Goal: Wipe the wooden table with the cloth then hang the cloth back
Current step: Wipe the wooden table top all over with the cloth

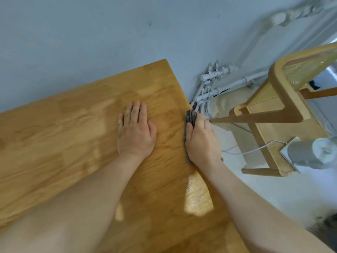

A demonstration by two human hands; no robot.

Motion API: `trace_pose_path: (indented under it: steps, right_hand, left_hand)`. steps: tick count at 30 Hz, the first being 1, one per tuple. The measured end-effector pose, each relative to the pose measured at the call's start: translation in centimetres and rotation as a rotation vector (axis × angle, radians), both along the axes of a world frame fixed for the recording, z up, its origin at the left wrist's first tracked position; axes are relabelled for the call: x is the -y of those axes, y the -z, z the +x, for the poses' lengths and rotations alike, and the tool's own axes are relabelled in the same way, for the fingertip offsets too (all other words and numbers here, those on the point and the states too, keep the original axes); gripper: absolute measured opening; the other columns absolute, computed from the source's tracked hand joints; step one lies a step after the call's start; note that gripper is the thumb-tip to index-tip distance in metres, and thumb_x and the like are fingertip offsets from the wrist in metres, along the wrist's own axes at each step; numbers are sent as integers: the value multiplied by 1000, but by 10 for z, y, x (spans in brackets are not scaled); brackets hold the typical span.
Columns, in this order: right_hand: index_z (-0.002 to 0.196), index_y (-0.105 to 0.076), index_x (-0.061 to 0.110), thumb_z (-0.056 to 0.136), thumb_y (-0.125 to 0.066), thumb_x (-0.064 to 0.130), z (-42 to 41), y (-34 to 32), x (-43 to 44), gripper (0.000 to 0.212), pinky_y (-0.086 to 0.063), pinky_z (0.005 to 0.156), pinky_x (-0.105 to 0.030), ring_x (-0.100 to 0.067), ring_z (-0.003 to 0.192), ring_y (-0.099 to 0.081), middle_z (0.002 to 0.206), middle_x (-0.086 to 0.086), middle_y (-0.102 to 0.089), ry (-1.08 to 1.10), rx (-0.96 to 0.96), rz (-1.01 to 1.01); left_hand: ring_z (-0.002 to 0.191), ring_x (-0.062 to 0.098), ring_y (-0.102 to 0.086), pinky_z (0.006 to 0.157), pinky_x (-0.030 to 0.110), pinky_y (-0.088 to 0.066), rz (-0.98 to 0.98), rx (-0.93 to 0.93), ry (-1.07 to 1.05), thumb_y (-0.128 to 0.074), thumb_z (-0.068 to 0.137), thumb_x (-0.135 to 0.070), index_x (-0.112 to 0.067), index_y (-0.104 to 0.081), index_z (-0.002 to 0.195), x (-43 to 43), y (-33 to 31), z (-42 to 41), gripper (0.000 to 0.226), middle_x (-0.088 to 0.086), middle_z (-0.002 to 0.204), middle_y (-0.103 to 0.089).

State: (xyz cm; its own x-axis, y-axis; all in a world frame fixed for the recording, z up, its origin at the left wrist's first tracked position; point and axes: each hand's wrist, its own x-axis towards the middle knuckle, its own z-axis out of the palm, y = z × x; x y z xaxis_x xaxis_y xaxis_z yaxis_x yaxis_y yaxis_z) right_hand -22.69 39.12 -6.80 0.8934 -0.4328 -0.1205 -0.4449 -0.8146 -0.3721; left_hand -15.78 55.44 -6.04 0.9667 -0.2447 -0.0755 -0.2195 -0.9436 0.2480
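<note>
**Wooden surface, seen from above, set against a pale wall.** The left hand was laid flat on the surface, palm down, with the fingers straight and close together and nothing held. It was placed near the right edge. The right hand was curled round a dark striped cloth, which was pressed against the right edge of the surface, short of the far right corner. One end of the cloth was seen beyond the fingers; the rest was hidden under the hand. Beyond the right edge were seen a wooden chair, white pipes at the foot of the wall, and a grey cylinder with a white cable.
</note>
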Motion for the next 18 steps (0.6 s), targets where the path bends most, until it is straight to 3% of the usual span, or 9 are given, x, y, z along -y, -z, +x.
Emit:
trace_pose_path:
  steps: [3,5,8,11,14,18]
  right_hand:
    - [150,-28,9,99,-28,42,-43,1,-19,61,-38,105,-54,-38,138,-35,150,-21,-36,-70,2,-162]
    - [152,-26,11,97,-27,43,-51,2,-26,63,-29,111,-55,-37,145,-23,156,-21,-24,-76,-16,-213]
    - [153,-23,11,97,-23,44,-42,-1,-46,65,-20,116,-55,-35,148,-15,159,-20,-17,-123,-29,-229]
    - [150,-30,10,95,-26,42,-40,1,-98,64,-20,117,-52,-33,146,-22,156,-18,-29,-420,15,-214]
    - [148,-36,11,93,-35,43,-36,3,-164,63,-19,119,-49,-30,143,-31,149,-14,-43,-652,73,-175]
    - [144,-43,16,98,-41,43,-36,-1,-249,54,-17,120,-51,-25,147,-21,151,-8,-42,-1003,122,-64]
  left_hand:
    - [146,19,-7,119,41,-4,-64,-56,-7,-32,96,-31,-17,-24,148,-2,-4,-1,55,3,158,-16]
    - [146,17,-8,118,40,-6,-205,-139,-52,-40,94,-25,-18,-32,145,-1,-12,-4,52,1,158,-17]
    - [141,17,-26,116,33,-21,-465,-164,-8,-47,86,-10,-16,-48,135,-2,-28,-24,49,2,152,-32]
    - [131,12,-42,109,32,-33,-595,-213,103,-47,85,-11,-20,-61,122,-22,-34,-49,41,-3,138,-52]
    - [125,12,-47,105,43,-38,-501,-112,-47,-40,83,-24,-25,-68,112,-82,-30,-57,40,-9,126,-61]
    - [131,16,-39,110,46,-25,-161,22,-227,-39,94,-24,-25,-57,127,-192,-21,-64,38,-6,136,-54]
